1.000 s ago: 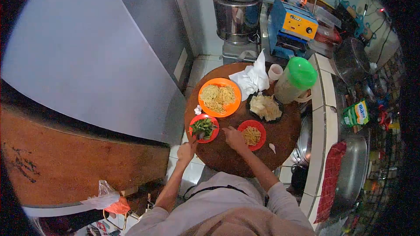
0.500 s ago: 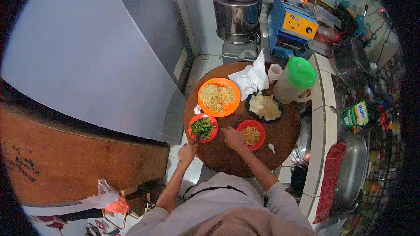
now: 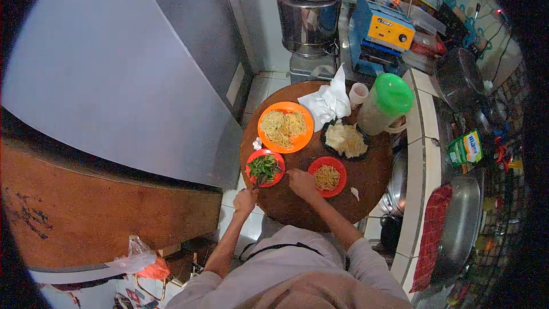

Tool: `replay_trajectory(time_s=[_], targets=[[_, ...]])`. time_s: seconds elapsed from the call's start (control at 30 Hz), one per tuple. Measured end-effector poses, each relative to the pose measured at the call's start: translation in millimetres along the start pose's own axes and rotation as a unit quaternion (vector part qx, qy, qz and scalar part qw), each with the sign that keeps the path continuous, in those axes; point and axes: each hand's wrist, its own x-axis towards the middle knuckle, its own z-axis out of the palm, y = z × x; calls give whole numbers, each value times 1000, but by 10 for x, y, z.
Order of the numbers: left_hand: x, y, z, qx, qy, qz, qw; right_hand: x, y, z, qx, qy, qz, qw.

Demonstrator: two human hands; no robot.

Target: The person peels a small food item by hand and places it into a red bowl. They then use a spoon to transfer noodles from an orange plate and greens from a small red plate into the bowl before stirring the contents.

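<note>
A small red plate of green vegetables (image 3: 263,168) lies at the left edge of the round brown table. My left hand (image 3: 246,199) is closed around the handle of a utensil whose dark end (image 3: 262,179) reaches into the greens. To the right of that plate my right hand (image 3: 301,182) is closed on a thin utensil pointing at the greens; its shape is hard to make out. Just beside my right hand sits a red plate of noodle-like food (image 3: 327,177). Above the greens is an orange plate (image 3: 309,131) heaped with noodles.
The round table (image 3: 297,209) also holds a black plate of pale food (image 3: 346,139), white paper (image 3: 327,103), a cup (image 3: 358,94) and a green-lidded pitcher (image 3: 390,100). A tiled counter edge (image 3: 416,177) with a red cloth (image 3: 432,234) runs along the right.
My right hand has shifted slightly left. The utensils have moved a little at the greens, while my left hand stays nearly in place.
</note>
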Motion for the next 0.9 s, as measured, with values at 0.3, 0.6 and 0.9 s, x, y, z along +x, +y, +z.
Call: replay_trajectory(time_s=[0.3, 0.6, 0.9], targets=[[-90, 124, -164, 4, -13, -2, 1000, -4, 106, 62, 123, -46, 47, 990], [-113, 179, -273, 47, 56, 1, 997, -96, 160, 219, 196, -18, 78, 977], [2, 151, -142, 12, 81, 26, 996, -101, 211, 510, 235, 29, 104, 966]])
